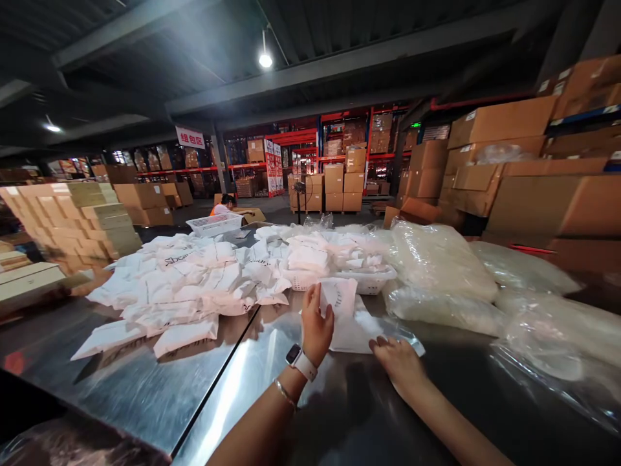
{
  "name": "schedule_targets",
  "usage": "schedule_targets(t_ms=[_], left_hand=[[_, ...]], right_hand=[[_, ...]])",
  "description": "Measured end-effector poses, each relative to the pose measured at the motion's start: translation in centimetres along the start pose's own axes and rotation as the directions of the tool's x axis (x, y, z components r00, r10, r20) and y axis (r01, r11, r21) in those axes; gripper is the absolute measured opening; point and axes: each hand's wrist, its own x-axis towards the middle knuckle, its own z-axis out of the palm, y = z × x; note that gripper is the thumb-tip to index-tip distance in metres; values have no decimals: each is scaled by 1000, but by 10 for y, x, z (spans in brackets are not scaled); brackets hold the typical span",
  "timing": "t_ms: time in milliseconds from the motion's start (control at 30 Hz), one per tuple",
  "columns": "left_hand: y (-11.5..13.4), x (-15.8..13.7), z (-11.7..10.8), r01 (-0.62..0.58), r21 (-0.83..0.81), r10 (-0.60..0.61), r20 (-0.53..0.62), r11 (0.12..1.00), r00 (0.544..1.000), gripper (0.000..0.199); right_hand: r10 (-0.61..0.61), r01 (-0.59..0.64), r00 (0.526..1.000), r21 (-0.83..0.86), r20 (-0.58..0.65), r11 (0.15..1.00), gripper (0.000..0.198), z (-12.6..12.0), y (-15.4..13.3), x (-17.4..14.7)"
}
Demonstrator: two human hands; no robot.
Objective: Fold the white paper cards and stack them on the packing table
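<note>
Warehouse: racks and stacked cartons (514, 162) ring our steel bench (145, 388), dim under one ceiling lamp (265, 60).
Bench seam: a dark joint runs from the near edge up toward the white packet (339, 298) we handle.
Left hand (316, 327): our grip pinches the packet's left edge, holding it upright; a watch (301, 361) sits on the wrist.
Right hand (398, 362): fingers lie flat and released, pressing a clear plastic bag (405, 336) just right of the packet.
Left of the packet: a pile of white mailers (184, 285) spreads almost to the seam.
Behind the packet: a white basket (363, 278), full.
Right of the packet: bulging clear sacks (436, 265) crowd the bench.
Open room: bare steel lies only nearer us than the packet.
</note>
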Motion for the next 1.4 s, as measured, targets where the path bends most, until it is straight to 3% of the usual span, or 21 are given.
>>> schedule_targets(t_ms=[67, 133, 167, 233, 300, 400, 467, 567, 667, 733, 833, 933, 1033, 1067, 1133, 1200, 1233, 1267, 1333, 1400], left_hand=[[11, -5, -5, -131, 197, 88, 214, 972, 973, 44], [21, -11, -7, -295, 363, 100, 470, 884, 877, 40], [26, -15, -7, -368, 403, 83, 573, 838, 815, 38], [31, -21, -5, -461, 424, 41, 700, 780, 713, 34], [31, -25, 0, -504, 422, 26, 747, 754, 664, 31], [27, -28, 4, -491, 409, 54, 724, 769, 688, 29], [26, -28, 4, -431, 361, 88, 674, 827, 733, 32], [28, -27, 0, -345, 274, 120, 602, 898, 789, 46], [32, -26, -4, -348, 193, 173, 594, 917, 785, 59], [31, -27, -3, -382, 128, 238, 594, 915, 769, 63], [31, -35, 4, -450, 57, 341, 568, 891, 749, 62], [37, -51, 12, -574, 57, 436, 589, 817, 680, 43], [47, -66, 15, -676, 62, 508, 611, 734, 607, 30], [49, -69, 14, -677, 62, 513, 603, 733, 611, 34], [51, -69, 12, -600, 80, 458, 569, 796, 683, 54], [47, -65, 10, -443, 79, 334, 543, 893, 770, 76], [43, -62, 10, -360, 61, 271, 545, 931, 794, 82], [39, -60, 11, -289, 35, 222, 553, 957, 803, 84], [30, -56, 14, -186, -32, 172, 557, 982, 812, 79], [24, -57, 20, -124, -111, 164, 525, 986, 835, 71]], right_hand=[[53, -54, 999, -21, -5, 998, 43, -6, 14, -4], [132, -131, 984, 10, -119, 991, 42, -14, 33, -9], [182, -172, 958, 67, -222, 983, 40, -18, 42, -12], [279, -176, 862, 266, -423, 948, 38, -28, 55, -15], [307, -41, 792, 455, -528, 889, 33, -38, 57, -16], [183, 260, 800, 605, -571, 753, 5, -49, 39, -14], [71, 384, 838, 677, -541, 629, 16, -50, 22, -14], [-72, 404, 903, 783, -423, 474, 17, -46, 8, -15], [-110, 372, 927, 844, -359, 385, 16, -42, 8, -16], [-96, 370, 926, 822, -366, 433, 18, -39, 14, -15], [-117, 380, 905, 651, -409, 657, 15, -35, 23, -12], [-166, 353, 867, 344, -470, 870, 25, -28, 25, -10], [-104, 210, 838, 141, -535, 967, 38, -23, 19, -10], [-89, 175, 838, 110, -539, 978, 40, -23, 16, -11], [-87, 138, 856, 63, -509, 988, 37, -26, 11, -13], [-63, 76, 917, 17, -393, 997, 33, -32, 6, -15], [-25, 26, 955, -1, -296, 1000, 34, -35, 3, -16], [21, -26, 984, -28, -179, 999, 36, -38, -1, -16], [114, -113, 993, -89, 16, 990, 36, -42, -7, -16], [181, -170, 980, -125, 85, 977, 35, -43, -12, -13]])
